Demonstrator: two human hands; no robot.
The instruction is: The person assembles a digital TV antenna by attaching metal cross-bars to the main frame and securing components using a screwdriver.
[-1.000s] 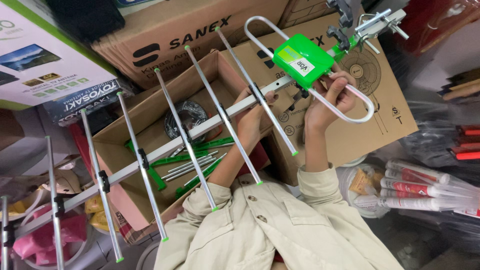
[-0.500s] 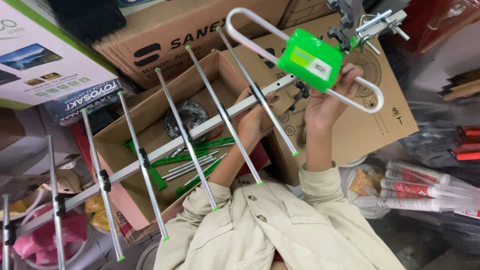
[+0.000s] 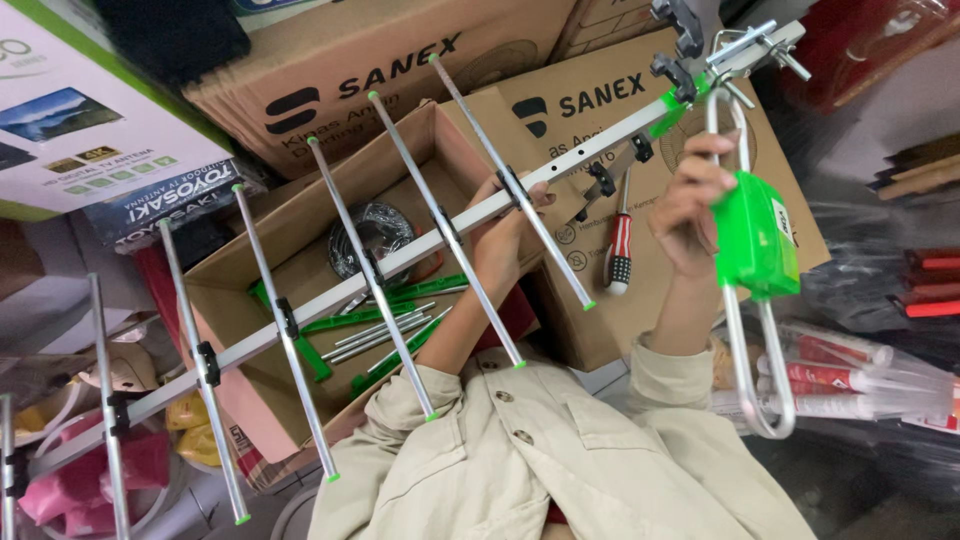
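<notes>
Stacked cardboard boxes (image 3: 330,70) behind; left hand (image 3: 505,235) clasping antenna boom (image 3: 400,262), right hand (image 3: 690,205) gripping green dipole (image 3: 755,240).

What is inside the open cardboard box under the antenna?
Inside the open cardboard box lie a coil of black cable, loose metal rods and green plastic pieces. The antenna boom and left forearm cover the rest of the contents.

antenna (image 3: 400,262) silver, green-tipped | junction box (image 3: 755,235) green | screwdriver (image 3: 620,255) red-white striped
</notes>
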